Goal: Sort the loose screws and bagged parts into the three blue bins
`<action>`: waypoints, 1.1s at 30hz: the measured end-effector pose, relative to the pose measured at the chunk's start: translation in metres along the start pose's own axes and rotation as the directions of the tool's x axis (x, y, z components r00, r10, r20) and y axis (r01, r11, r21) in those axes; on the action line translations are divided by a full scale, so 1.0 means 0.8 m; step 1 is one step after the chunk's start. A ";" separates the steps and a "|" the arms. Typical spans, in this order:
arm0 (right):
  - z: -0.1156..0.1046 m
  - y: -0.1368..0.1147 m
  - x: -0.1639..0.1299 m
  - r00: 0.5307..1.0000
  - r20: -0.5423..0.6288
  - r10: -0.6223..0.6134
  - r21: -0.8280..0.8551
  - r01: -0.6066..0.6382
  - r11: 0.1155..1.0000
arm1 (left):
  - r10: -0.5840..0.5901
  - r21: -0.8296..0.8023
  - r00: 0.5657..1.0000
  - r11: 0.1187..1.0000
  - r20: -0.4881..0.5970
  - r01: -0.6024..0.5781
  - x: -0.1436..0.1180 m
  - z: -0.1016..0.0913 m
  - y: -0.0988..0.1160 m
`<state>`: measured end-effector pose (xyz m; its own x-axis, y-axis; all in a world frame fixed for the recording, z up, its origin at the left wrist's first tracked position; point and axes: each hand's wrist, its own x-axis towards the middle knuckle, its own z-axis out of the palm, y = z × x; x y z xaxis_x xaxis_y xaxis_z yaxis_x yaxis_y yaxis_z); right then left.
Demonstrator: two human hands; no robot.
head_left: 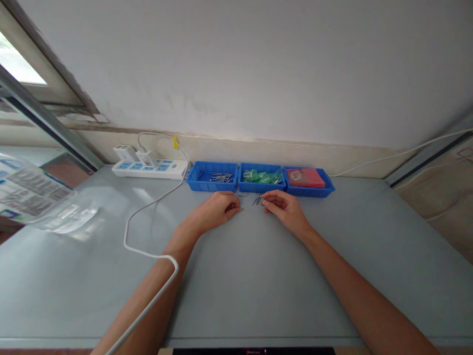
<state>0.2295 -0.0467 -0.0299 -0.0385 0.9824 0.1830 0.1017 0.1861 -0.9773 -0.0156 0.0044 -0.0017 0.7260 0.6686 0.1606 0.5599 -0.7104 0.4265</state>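
We rest both hands on a pale grey table (258, 276) that runs back to a plain whitish wall (258, 69). Our left hand (218, 208) lies curled, fingertips pinched low on the table; whether anything sits in that pinch we cannot tell. Our right hand (283, 206) is pinching a few small metal pins (257, 199) at its fingertips, just beside the left hand's tips. Just beyond both grips stand three blue trays in a row: the left tray (211, 176) with more metal pins, the middle tray (261, 177) with green parts, the right tray (309, 179) with a red packet. Further left of our left hand a white power strip (150, 167) lies against the wall, and a white cable (148, 207) loops over our left forearm
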 end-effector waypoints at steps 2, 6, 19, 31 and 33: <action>-0.001 0.000 0.000 1.000 0.003 0.000 0.004 0.000 1.000 | 0.004 0.014 1.000 1.000 -0.015 -0.004 0.002 0.002 0.002; -0.001 0.000 0.001 1.000 0.003 0.003 0.003 -0.003 1.000 | 0.004 -0.007 0.997 1.000 -0.074 -0.004 0.006 0.007 0.017; 0.000 -0.002 -0.003 0.999 0.051 0.000 -0.012 0.001 1.000 | 0.134 -0.156 0.955 0.971 -0.264 -0.179 0.011 0.025 0.046; 0.001 0.001 -0.002 1.000 0.028 -0.006 -0.034 0.007 0.999 | -0.015 0.082 0.739 0.992 -0.674 0.095 0.002 0.001 -0.003; 0.001 0.001 -0.002 0.999 0.033 -0.006 -0.037 0.007 0.999 | -0.066 0.093 0.720 0.979 -0.691 0.179 0.000 -0.001 -0.015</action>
<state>0.2288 -0.0482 -0.0312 -0.0721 0.9801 0.1850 0.1383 0.1935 -0.9713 -0.0229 0.0130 -0.0063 0.2096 0.6799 0.7027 0.7158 -0.5963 0.3635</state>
